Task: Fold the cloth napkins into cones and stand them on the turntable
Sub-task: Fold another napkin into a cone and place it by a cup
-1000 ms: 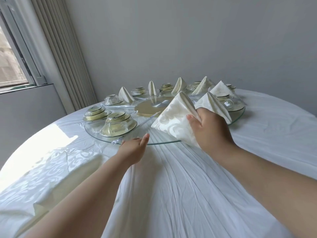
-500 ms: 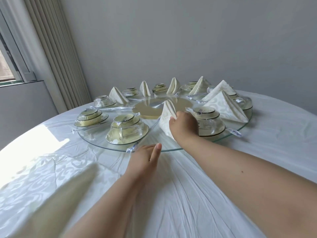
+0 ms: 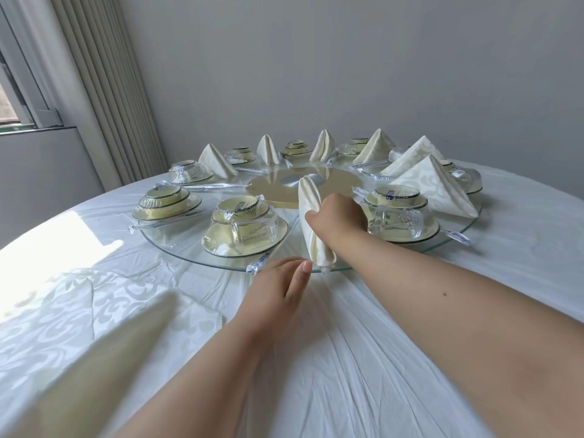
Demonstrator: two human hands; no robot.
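Cloth napkin (image 3: 311, 216), cream damask, folded to a narrow cone: it stands at the near edge of the glass turntable (image 3: 177, 248), tip up, its lower end reaching the rim between two wrapped place settings. Your right hand (image 3: 336, 221) grips it at mid-height, fingers curled round the fold from the right side.

Your left hand (image 3: 281, 287): lies on the white tablecloth (image 3: 379, 358) just before the turntable's rim, fingers straight and together, holding nothing; the fingertips come close to the napkin's lower end, and you cannot tell whether they touch it or the glass.

Finished cones (image 3: 436, 188): six more napkins standing round the far and right sides of the turntable, the two on the right broad and pyramid-shaped, the four at the back slimmer.

Place settings (image 3: 245, 230): cream bowls and saucers with dark rims, each sealed in clear film with an upturned glass cup, set round the turntable between the cones. One sits just left of the held napkin, another (image 3: 399, 214) just right of it, behind your right hand.

Hub (image 3: 281, 189): gold disc with a silver centre, under the glass.

Unfolded napkins (image 3: 79, 317): patterned cloth lying flat on the table at your near left, partly blurred.
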